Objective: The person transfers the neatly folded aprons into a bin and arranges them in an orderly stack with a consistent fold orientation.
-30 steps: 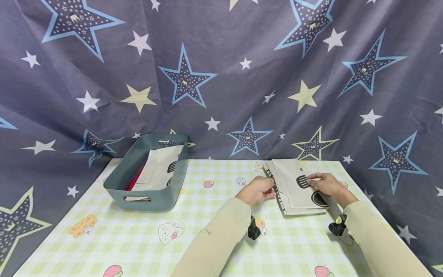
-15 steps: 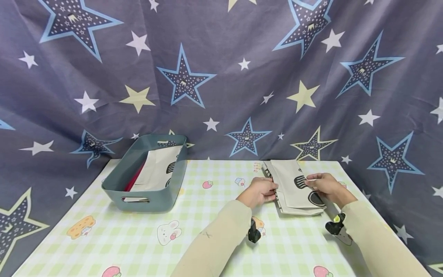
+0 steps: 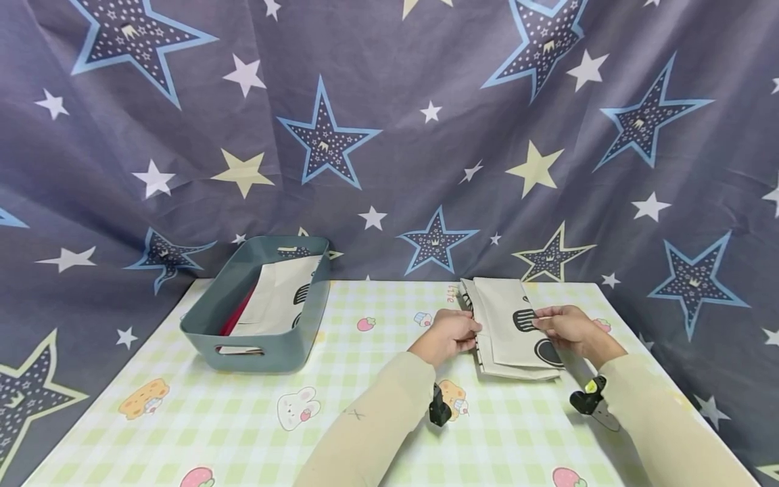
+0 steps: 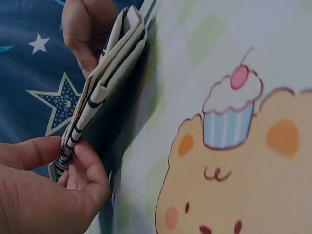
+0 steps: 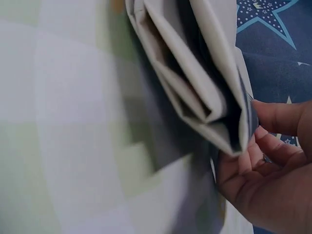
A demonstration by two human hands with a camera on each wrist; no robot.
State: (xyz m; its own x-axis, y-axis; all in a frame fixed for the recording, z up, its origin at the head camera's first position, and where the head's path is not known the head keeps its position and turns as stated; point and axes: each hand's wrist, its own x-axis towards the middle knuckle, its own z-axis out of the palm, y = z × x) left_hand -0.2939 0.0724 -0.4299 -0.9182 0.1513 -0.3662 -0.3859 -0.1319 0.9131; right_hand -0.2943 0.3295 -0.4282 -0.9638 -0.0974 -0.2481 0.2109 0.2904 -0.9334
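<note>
A folded cream cloth [image 3: 508, 338] with black spatula-like and round prints is held between both hands at the right of the table. My left hand [image 3: 450, 333] pinches its left edge, with thumb and fingers on either side of the layers in the left wrist view. Its opposite edge is pinched by my right hand [image 3: 569, 328]. From the right wrist, the cloth [image 5: 195, 63] shows several stacked folds, and the right hand [image 5: 273, 170] grips their outer side. Dark stripes run along the folded edge of the cloth [image 4: 92, 105] near the left fingers.
A grey-green plastic basket [image 3: 313, 318] stands at the back left. Inside it lie another folded cream cloth [image 3: 274, 297] with black prints and something red [image 3: 240, 312]. A green-checked cover [image 3: 353, 406] lies on the table, and a star-patterned curtain [image 3: 389, 176] hangs behind.
Both hands have shifted slightly left together with the folded cloth. Their grip on its two edges stays the same, and the basket has not moved.
</note>
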